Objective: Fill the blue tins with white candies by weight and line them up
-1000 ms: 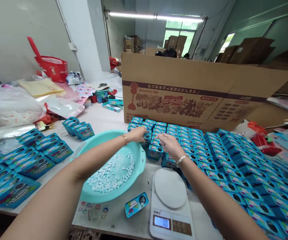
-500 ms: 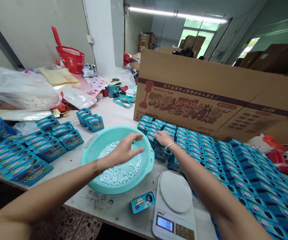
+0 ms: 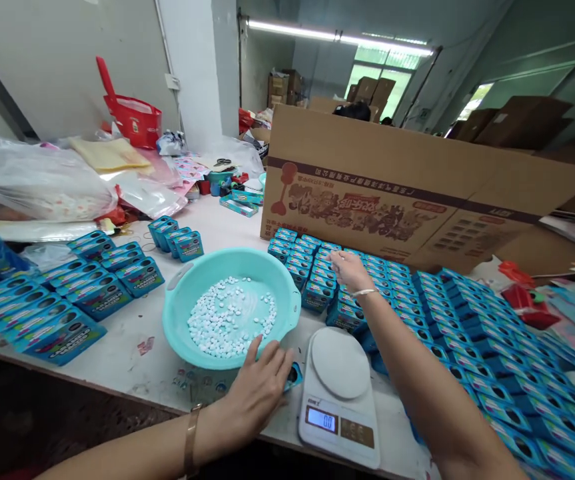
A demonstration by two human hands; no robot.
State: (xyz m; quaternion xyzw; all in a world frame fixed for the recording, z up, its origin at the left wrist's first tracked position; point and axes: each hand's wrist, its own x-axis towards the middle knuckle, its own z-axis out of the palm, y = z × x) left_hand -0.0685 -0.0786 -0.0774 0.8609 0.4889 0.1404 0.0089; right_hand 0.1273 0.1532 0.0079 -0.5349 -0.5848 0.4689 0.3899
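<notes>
My left hand is over a small blue box at the table's front edge, its fingers spread and hiding most of the box. Above it sits a turquoise basin holding many small white pieces. My right hand is over the rows of blue boxes, its fingers bent together; whatever is between them is too small to make out. A white kitchen scale with a bare round plate reads 0.0, just right of the small box.
More blue boxes stand in groups on the left. A large cardboard carton rises behind the rows. Plastic bags and a red basket lie at the back left. A person's dark hair shows above the carton.
My left hand has moved from over the basin down to the small box at the front, partly covering it. My right hand has shifted right along the box rows. The view has shifted slightly.
</notes>
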